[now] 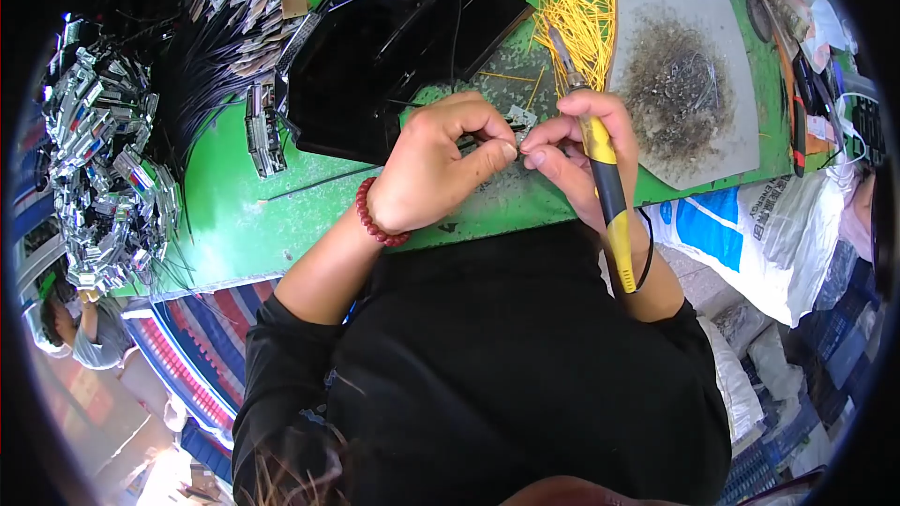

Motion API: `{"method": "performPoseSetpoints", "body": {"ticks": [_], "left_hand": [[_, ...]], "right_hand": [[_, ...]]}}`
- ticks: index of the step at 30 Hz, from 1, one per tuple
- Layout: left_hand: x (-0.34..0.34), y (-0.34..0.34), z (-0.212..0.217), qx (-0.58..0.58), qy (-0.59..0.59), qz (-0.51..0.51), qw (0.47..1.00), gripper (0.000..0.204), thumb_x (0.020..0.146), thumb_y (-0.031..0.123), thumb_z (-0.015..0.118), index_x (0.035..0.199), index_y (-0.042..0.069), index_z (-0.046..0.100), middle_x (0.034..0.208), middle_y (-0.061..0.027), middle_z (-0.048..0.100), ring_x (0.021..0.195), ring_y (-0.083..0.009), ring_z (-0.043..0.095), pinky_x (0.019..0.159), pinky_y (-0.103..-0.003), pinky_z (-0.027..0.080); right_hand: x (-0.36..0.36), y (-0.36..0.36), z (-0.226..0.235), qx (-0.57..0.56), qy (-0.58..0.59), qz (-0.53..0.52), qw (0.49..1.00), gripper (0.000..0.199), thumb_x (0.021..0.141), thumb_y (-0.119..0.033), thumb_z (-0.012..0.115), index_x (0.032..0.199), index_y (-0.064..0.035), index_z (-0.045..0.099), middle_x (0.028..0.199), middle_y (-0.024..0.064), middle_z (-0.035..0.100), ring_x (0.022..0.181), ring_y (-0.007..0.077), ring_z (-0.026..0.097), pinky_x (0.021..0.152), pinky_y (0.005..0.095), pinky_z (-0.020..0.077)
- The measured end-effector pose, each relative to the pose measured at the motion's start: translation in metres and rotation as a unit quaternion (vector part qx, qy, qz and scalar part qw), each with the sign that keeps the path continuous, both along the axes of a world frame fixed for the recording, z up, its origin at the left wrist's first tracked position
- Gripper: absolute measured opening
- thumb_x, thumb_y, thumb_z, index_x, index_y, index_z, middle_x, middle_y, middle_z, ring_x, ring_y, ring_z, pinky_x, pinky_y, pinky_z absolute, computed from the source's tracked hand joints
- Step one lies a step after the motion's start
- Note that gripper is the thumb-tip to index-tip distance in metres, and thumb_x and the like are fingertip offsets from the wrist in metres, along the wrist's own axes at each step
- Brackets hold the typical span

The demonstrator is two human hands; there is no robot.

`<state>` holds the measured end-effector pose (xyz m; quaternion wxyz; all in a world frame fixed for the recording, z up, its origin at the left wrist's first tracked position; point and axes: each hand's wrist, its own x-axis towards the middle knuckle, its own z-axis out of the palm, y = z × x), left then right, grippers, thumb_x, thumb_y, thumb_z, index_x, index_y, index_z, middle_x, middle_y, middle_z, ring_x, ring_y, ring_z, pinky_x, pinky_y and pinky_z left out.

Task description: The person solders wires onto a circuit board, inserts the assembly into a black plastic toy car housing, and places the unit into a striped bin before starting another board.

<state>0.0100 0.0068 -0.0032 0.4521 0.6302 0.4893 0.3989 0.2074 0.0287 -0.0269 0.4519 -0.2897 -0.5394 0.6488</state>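
Observation:
Over the green bench, my left hand (427, 164), with a red bead bracelet (367, 215) at its wrist, is closed in a pinch of thumb and forefinger. My right hand (577, 145) pinches close beside it, the fingertips nearly meeting. What lies between the fingertips is too small to make out. A yellow and black soldering iron (606, 169) rests in my right hand, its metal tip pointing away from me. Just beyond the fingertips shows a small pale piece (520, 116), partly hidden. A large glossy black plastic shell (361, 66) lies beyond my left hand.
Yellow wires (586, 28) lie in a heap beside a grey board (637, 66) with a dark scorched middle. Silvery parts (103, 150) pile up at the left, near small boards with black wires (248, 28). Pliers-like handles (799, 131) lie far right. A white sack (778, 234) stands below.

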Motion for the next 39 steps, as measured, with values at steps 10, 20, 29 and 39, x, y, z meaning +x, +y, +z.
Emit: {"method": "performPoseSetpoints", "body": {"ticks": [10,20,29,39], "left_hand": [[-0.007,0.005,0.003,-0.072,-0.050,-0.078,0.993,0.006,0.082,0.003,0.069,0.084,0.000,0.065,0.080,-0.0054,0.061,0.076,-0.0128,0.060,0.069,-0.026,0.048],[-0.007,0.005,0.003,-0.087,-0.040,-0.090,0.991,0.009,0.083,0.007,0.070,0.085,-0.001,0.065,0.080,-0.0045,0.062,0.074,-0.0116,0.059,0.068,-0.026,0.048],[0.011,-0.002,0.006,-0.028,0.089,0.017,0.996,0.010,0.075,0.006,0.069,0.080,-0.001,0.064,0.079,-0.0108,0.060,0.066,-0.0238,0.061,0.060,-0.034,0.049],[0.019,0.002,-0.015,0.061,0.184,0.044,0.980,0.007,0.077,-0.001,0.066,0.075,-0.001,0.059,0.078,-0.0107,0.057,0.060,-0.0201,0.057,0.054,-0.029,0.045]], "right_hand": [[0.004,0.001,-0.004,-0.033,0.042,0.050,0.997,0.046,0.084,0.004,0.068,0.121,-0.0030,0.043,0.089,0.0129,0.067,0.083,0.0161,0.067,0.074,0.0276,0.0543],[0.000,0.000,-0.009,0.063,0.009,0.020,0.998,0.040,0.082,0.007,0.068,0.117,-0.0026,0.048,0.088,0.0099,0.065,0.080,0.0143,0.066,0.071,0.0277,0.0541],[0.002,-0.005,-0.012,0.222,-0.175,-0.045,0.958,0.044,0.081,0.013,0.062,0.119,-0.0041,0.046,0.085,0.0093,0.063,0.074,0.0140,0.062,0.069,0.0252,0.0497],[0.061,-0.024,0.002,0.031,-0.156,-0.090,0.983,0.076,0.095,-0.058,0.046,0.135,0.0056,0.044,0.079,0.0097,0.066,0.058,0.0107,0.054,0.053,0.0225,0.0405]]}}
